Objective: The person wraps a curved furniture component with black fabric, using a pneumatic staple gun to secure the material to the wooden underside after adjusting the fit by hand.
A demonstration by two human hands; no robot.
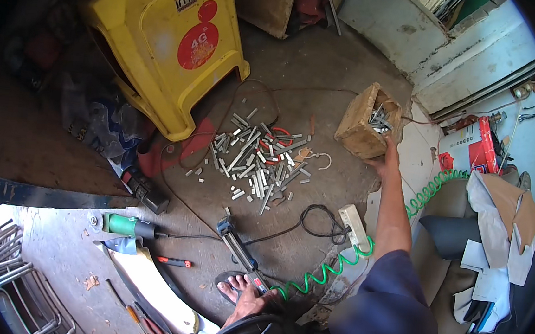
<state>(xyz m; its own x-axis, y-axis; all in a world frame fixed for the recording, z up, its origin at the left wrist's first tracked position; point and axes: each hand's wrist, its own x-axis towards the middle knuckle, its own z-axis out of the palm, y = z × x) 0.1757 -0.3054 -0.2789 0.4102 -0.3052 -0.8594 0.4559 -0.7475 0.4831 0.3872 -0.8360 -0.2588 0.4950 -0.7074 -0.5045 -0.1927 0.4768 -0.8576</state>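
Note:
At the bottom centre, my left hand [249, 305] has its fingers closed on a grey-and-black pneumatic nail gun [236, 250], whose coiled green hose [321, 277] runs off rightward. My right arm reaches up to the right, and that hand [387, 155] grips the lower side of a tilted wooden box [355, 124] with metal staple strips inside. Left of the box, a heap of loose silver staple strips [255, 163] lies on the concrete floor [318, 60], with an orange ring and a small hook among them.
A yellow plastic stool [157, 43] stands at upper left. An angle grinder [122, 224], cables and a power strip [353, 222] lie on the floor. A red-and-white bucket [463, 146] and stacked scraps [497, 231] are at right, metal frames [9, 278] at lower left. My sandalled foot is beside the nail gun.

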